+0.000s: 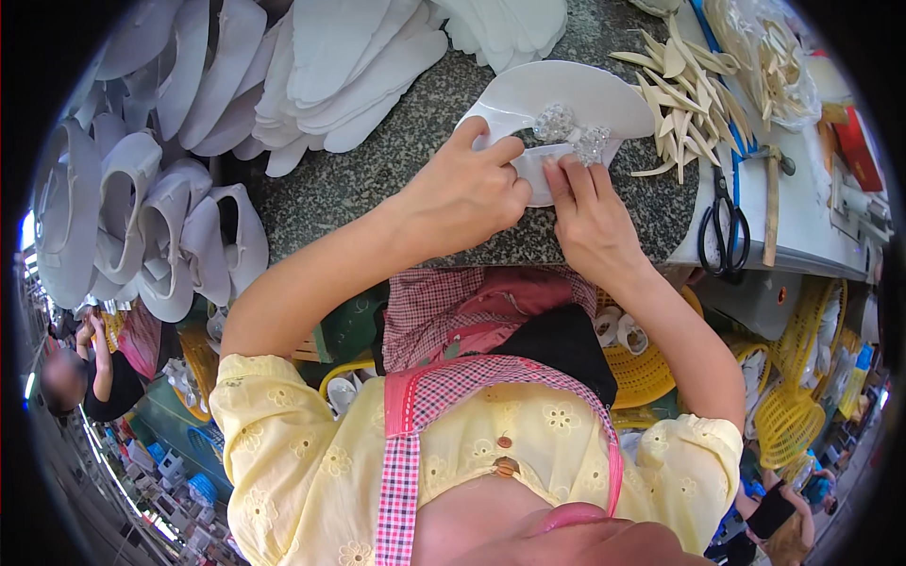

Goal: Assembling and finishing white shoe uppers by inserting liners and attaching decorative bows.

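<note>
Evidently, the glossy white curved shoe piece with a broad rounded top (pixel 590 90) lies on the grey speckled stone table (pixel 311 208), between the two hands and toward the far side. The left hand (pixel 477 184) is curled at its left end, fingers bent against the edge; whether they truly grip it, I cannot tell. The right hand (pixel 590 212) pinches the near edge between thumb and fingers, just below the two clusters of clear, sparkling beads (pixel 555 123). The piece looks light and thin, likely springy rather than rigid, and its smooth face may slide under dry fingers. The beads (the likeliest part to snag or come loose) are best left unpressed; plain edges to the left and near side offer the safer hold, with the stone supporting it from below. Pale cream curved strips (pixel 675 118) lie in a loose heap to the right, with black-handled scissors (pixel 725 226) nearer, and white sole-shaped sheets (pixel 349 66) are piled far left.
</note>
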`<state>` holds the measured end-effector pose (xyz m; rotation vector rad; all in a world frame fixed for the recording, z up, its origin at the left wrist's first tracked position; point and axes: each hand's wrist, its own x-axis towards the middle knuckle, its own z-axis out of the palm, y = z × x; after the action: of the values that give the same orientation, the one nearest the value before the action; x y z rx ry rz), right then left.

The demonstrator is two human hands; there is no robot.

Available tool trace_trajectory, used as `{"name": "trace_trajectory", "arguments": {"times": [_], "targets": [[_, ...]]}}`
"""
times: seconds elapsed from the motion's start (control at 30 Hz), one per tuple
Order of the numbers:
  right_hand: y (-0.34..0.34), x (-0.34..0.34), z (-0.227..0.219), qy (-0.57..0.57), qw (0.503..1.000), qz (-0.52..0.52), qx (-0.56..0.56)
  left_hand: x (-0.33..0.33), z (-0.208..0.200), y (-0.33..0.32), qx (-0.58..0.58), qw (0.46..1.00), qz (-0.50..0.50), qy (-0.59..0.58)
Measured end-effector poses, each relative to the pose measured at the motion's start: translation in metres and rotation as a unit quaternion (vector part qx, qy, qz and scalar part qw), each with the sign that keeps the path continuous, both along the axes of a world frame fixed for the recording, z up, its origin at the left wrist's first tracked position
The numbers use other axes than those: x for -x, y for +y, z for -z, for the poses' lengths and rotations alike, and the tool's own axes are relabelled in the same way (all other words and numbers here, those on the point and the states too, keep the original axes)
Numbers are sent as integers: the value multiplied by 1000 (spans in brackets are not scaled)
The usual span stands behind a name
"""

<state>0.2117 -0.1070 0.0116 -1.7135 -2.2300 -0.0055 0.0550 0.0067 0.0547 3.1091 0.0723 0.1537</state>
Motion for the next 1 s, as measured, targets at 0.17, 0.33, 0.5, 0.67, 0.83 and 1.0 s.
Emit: {"name": "trace_trajectory", "arguments": {"times": [0.17, 0.33, 0.5, 0.67, 0.83, 1.0], "targets": [[8, 4, 1, -32, 998, 53, -9, -7, 1, -3, -14, 1000, 2, 8], [-5, -7, -1, 98, 993, 61, -7, -11, 0, -6, -5, 1000, 5, 14], [-3, 9, -3, 72, 997, 19, -27, -1, -2, 1, 8, 1000, -1, 26], [2, 3, -5, -59, 996, 39, -48, -16, -7, 10, -29, 998, 44, 39], [16, 21, 26, 202, 970, 83, -105, 3, 4, 7, -79, 996, 23, 17], [32, 39, 42, 82, 969, 160, -168, 5, 15, 18, -175, 983, 42, -39]]}}
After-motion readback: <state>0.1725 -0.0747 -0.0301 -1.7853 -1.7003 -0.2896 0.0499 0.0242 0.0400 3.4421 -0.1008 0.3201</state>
